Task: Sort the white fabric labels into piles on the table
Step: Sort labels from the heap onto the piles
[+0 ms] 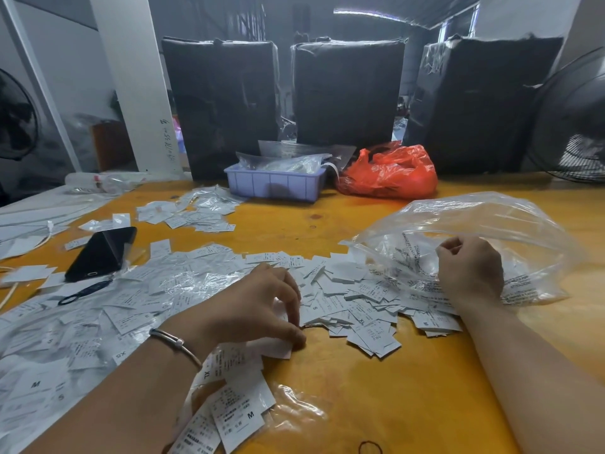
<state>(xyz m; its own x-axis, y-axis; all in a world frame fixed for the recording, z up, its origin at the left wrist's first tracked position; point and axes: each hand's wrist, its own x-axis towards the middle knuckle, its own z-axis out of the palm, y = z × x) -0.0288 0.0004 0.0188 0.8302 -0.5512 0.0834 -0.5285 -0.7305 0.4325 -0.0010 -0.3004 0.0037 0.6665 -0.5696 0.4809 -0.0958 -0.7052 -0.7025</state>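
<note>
Plainly, the left hand (262,299) pinches white printed fabric labels (353,299) at the heap's edge, while the right hand (469,268) grips the crinkled clear plastic bag (474,221). A tug on it could spill more unsorted labels, mixing sizes across the yellow wooden table (376,388).

white fabric labels (347,303) — sizes read: M | S | XL | SX
</note>
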